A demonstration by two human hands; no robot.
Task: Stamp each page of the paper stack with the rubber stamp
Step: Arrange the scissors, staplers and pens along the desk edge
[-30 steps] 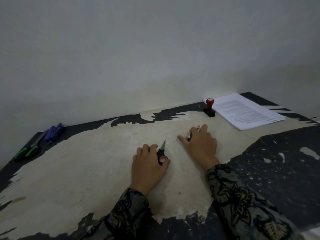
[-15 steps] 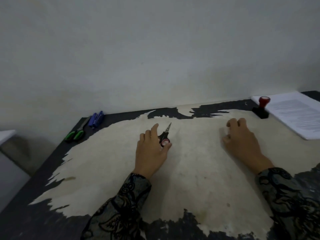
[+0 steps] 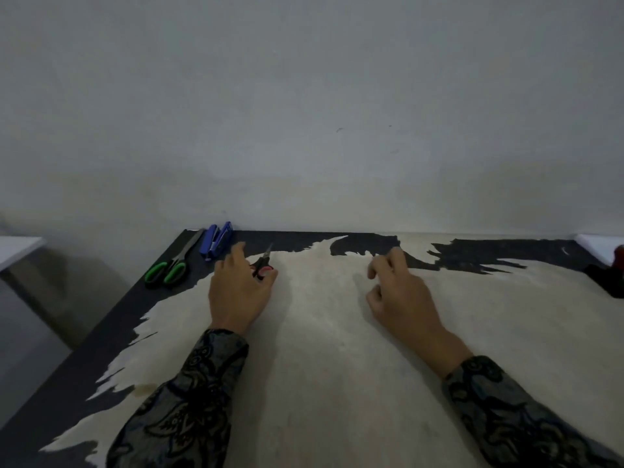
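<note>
Rubber stamp [image 3: 618, 261] barely in view at the far right edge of the frame, red knob over a dark base, cut off by the border. Paper stack [image 3: 601, 241] just behind it, only a white corner showing at the right edge, up against the wall; long axis impossible to judge from so little. Both well apart from either hand, off to the right across the worn desk [image 3: 337, 349].

Right hand [image 3: 401, 292] in the centre-right of the frame, fingers loosely curled, holding nothing, knuckles up and resting on or just over the pale surface. Clearly the nearer hand to stamp and stack.

Left hand [image 3: 241, 292] left of centre, fingers wrapped round small black-and-red snips [image 3: 263, 265], their tip pointing up the frame toward the wall. Far from the task's things, and occupied.

Upper left of the desk: green-handled scissors [image 3: 169, 266] and a blue stapler [image 3: 217, 239], side by side, apart from the left hand.

Judgement: stamping not yet begun; next reach most likely rightward with the free right hand.
</note>
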